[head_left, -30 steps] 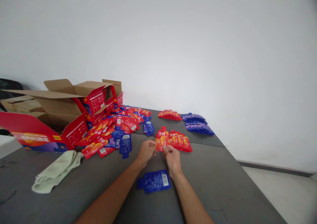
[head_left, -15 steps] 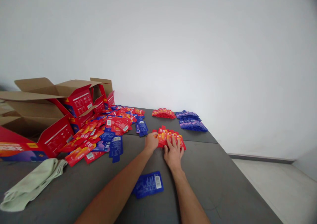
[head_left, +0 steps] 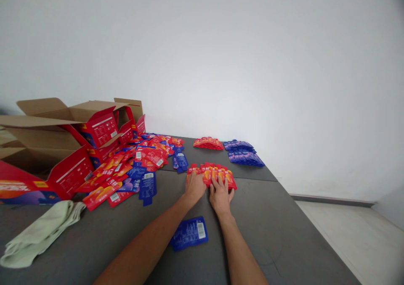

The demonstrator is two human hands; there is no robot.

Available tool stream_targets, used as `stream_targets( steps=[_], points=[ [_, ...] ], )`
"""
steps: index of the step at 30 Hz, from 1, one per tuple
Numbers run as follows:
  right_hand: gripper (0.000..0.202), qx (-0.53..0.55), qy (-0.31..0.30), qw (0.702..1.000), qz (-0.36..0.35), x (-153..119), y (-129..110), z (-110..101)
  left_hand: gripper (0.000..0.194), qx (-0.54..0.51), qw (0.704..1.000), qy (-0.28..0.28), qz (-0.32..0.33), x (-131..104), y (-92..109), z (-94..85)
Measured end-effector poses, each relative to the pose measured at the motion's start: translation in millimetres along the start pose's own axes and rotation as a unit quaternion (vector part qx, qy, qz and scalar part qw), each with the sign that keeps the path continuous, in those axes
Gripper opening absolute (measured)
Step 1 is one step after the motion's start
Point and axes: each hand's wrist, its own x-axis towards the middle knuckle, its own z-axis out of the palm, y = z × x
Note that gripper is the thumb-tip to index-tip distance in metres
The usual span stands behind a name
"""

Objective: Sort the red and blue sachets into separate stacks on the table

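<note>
In front of me lies an overlapping row of red pouches (head_left: 216,171) with orange fruit prints. My left hand (head_left: 195,186) is at the row's left end, its fingers bent over the leftmost red pouch (head_left: 191,170); its fingertips are partly hidden. Spread over the lower right part of the row, the fingers of my right hand (head_left: 220,197) lie on the pouches. A blue pouch (head_left: 191,233) with a white barcode label rests on the table below, close to my left forearm, which covers part of it.
Open red cartons (head_left: 72,171) stand at left beside a loose heap of red and blue pouches (head_left: 148,154). A folded pale green cloth (head_left: 44,232) lies nearer. Farther back are a red pouch stack (head_left: 208,143) and blue pouch stacks (head_left: 246,158), near the grey table's (head_left: 303,234) right edge.
My left hand has shifted slightly nearer, and a red pouch now shows at the row's left end beneath its fingers. My right hand stays almost still on the row.
</note>
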Motion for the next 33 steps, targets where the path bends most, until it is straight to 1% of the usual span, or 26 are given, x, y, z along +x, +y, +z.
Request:
stream_targets(
  steps=[3,6,7,9,11,13,16,19,22,26,29,33],
  points=[
    [0.040,-0.002,0.001,1.000,0.000,-0.2,0.1,0.4,0.028,0.069,0.997,0.023,0.001,-2.0,-0.7,-2.1],
    [0.041,-0.001,-0.003,1.000,0.000,-0.3,0.0,0.1,0.040,0.088,0.994,0.061,-0.018,-1.4,-6.7,-3.1],
    [0.041,-0.002,-0.005,1.000,0.000,-0.3,0.1,0.1,0.044,0.087,0.994,0.065,-0.025,-0.5,-10.0,-2.6],
    [0.041,-0.002,-0.006,1.000,0.001,-0.2,0.3,0.9,0.049,0.072,0.996,0.056,-0.025,2.3,-17.3,-0.3],
    [0.041,0.000,-0.003,1.000,0.003,0.0,1.0,2.9,0.051,0.047,0.998,0.035,-0.002,5.4,-24.3,3.4],
    [0.041,0.000,0.003,1.000,0.003,0.3,1.9,5.6,0.054,0.024,0.999,0.028,0.020,8.1,-29.3,7.6],
    [0.042,-0.001,0.009,1.000,0.003,0.7,2.8,8.3,0.056,0.005,0.999,0.033,0.027,10.1,-32.2,12.1],
    [0.043,0.003,0.009,1.000,0.004,0.7,1.9,6.3,0.057,-0.008,0.999,0.036,0.025,9.3,-31.0,11.4],
    [0.043,0.004,0.010,1.000,-0.005,-0.1,-1.9,0.1,0.057,-0.021,0.999,0.040,0.027,5.1,-28.5,5.2],
    [0.042,0.001,0.028,0.999,-0.018,-3.4,-13.7,-10.1,0.055,-0.018,0.998,0.046,0.043,-8.1,-27.8,-9.3],
    [0.042,-0.003,0.050,0.998,-0.041,-9.5,-29.2,-15.7,0.053,0.006,0.998,0.050,0.035,-22.8,-32.8,-22.9],
    [0.039,-0.008,0.055,0.994,-0.096,-22.0,-57.9,-17.3,0.053,0.045,0.997,0.053,0.019,-41.7,-47.9,-44.1]
  ],
)
